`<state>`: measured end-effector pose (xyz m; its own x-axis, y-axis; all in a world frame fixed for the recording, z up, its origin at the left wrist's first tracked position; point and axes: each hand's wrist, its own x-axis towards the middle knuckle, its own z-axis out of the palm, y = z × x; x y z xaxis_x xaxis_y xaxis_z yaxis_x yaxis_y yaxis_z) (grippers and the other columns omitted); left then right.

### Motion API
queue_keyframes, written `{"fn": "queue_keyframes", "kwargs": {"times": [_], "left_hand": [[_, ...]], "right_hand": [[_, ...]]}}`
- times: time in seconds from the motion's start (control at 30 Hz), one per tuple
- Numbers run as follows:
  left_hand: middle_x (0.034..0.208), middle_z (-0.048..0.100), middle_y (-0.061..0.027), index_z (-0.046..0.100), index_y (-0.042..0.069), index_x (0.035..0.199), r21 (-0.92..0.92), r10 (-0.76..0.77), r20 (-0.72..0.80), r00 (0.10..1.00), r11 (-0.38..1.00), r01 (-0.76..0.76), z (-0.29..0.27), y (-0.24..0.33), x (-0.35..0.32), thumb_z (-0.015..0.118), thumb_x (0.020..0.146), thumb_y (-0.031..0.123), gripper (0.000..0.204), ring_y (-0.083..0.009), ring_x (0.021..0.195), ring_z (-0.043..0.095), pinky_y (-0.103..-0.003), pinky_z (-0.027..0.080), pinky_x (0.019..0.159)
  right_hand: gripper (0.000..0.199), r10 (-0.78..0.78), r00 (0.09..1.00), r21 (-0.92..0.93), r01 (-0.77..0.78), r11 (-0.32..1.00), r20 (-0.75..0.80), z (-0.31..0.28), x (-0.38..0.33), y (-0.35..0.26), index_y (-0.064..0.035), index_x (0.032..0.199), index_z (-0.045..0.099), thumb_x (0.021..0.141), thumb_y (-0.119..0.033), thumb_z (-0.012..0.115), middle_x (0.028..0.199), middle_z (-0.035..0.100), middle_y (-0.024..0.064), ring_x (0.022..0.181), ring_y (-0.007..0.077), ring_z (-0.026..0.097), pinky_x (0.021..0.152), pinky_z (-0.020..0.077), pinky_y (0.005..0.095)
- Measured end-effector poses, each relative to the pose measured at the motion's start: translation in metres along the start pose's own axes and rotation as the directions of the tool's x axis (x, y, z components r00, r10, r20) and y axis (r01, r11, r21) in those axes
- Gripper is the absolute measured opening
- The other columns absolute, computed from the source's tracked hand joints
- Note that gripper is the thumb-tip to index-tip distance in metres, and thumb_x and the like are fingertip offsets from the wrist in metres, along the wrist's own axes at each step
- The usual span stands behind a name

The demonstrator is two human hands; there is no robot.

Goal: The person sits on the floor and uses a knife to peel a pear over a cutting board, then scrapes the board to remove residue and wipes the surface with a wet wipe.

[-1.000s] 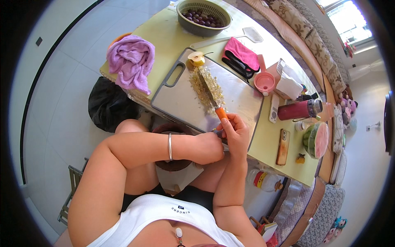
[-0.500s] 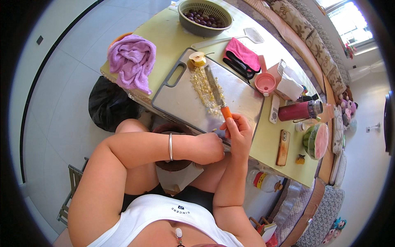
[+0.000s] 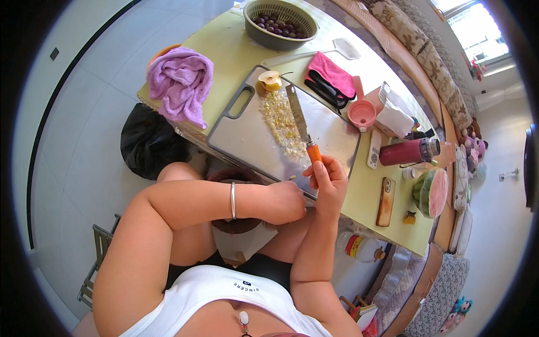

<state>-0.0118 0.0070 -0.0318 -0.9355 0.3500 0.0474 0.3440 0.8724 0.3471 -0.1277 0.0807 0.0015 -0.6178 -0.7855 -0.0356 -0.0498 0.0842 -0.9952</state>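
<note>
Right hand [image 3: 327, 181] clamped on orange knife handle [image 3: 314, 153], blade [image 3: 297, 114] lying along strip of chopped pear [image 3: 279, 122] on steel cutting board [image 3: 331, 135]. Left hand [image 3: 285, 202] closed at board's near edge, contents not discernible. Most flesh already minced; pear core piece [image 3: 270, 81] at far corner uncut.

The person wears a white ribbed sleeveless top [image 3: 224, 297] with a small dark logo at the chest and a small pendant [image 3: 243, 319] at the neckline. Both arms are bare, with no sleeves. 1 thin silver bangle [image 3: 233, 200] circles the left wrist. The right hand [image 3: 327, 182] and left hand [image 3: 286, 202] show no gloves.
</note>
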Motion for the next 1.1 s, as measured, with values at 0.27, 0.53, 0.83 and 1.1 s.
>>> {"fn": "queue_keyframes", "kwargs": {"times": [0.27, 0.53, 0.83, 1.1], "left_hand": [[0.069, 0.065, -0.0069, 0.064, 0.009, 0.069, -0.005, 0.005, 0.010, 1.000, 1.000, -0.005, -0.003, 0.000, -0.001, 0.062, 0.075, 0.016, 0.010, -0.0269, 0.070, 0.065, -0.039, 0.050, 0.061], [0.069, 0.065, -0.0073, 0.064, 0.009, 0.071, -0.003, -0.003, -0.005, 1.000, 1.000, 0.003, 0.001, -0.001, 0.000, 0.062, 0.076, 0.017, 0.010, -0.0270, 0.070, 0.065, -0.039, 0.050, 0.061], [0.071, 0.066, -0.0076, 0.065, 0.009, 0.072, 0.018, 0.006, -0.004, 1.000, 1.000, -0.006, 0.000, -0.001, -0.001, 0.063, 0.076, 0.018, 0.011, -0.0269, 0.073, 0.066, -0.039, 0.051, 0.062], [0.072, 0.066, -0.0078, 0.065, 0.009, 0.072, -0.014, -0.004, 0.024, 1.000, 1.000, 0.005, -0.002, -0.001, 0.000, 0.066, 0.074, 0.019, 0.010, -0.0280, 0.073, 0.066, -0.039, 0.051, 0.063]], "right_hand": [[0.019, -0.004, 1.000, -0.018, 0.003, 1.000, -0.024, 0.001, 0.001, 0.001, 0.0006, 0.105, 0.061, 0.092, -0.014, 0.062, 0.075, 0.065, 0.0035, 0.056, 0.0030, 0.049, 0.050, 0.0374, 0.0174], [0.019, 0.000, 0.999, -0.020, -0.001, 1.000, -0.041, -0.001, 0.002, 0.000, 0.0014, 0.105, 0.061, 0.093, -0.013, 0.061, 0.073, 0.065, 0.0034, 0.055, 0.0030, 0.048, 0.050, 0.0373, 0.0178], [0.019, 0.005, 0.998, -0.027, -0.007, 1.000, -0.058, 0.001, 0.002, 0.003, 0.0007, 0.105, 0.061, 0.093, -0.014, 0.061, 0.073, 0.064, 0.0025, 0.056, 0.0028, 0.048, 0.050, 0.0371, 0.0175], [0.019, 0.035, 0.999, -0.026, -0.036, 0.999, -0.022, -0.003, 0.004, 0.006, 0.0011, 0.106, 0.061, 0.093, -0.013, 0.061, 0.075, 0.065, 0.0035, 0.056, 0.0032, 0.048, 0.051, 0.0379, 0.0176]]}}
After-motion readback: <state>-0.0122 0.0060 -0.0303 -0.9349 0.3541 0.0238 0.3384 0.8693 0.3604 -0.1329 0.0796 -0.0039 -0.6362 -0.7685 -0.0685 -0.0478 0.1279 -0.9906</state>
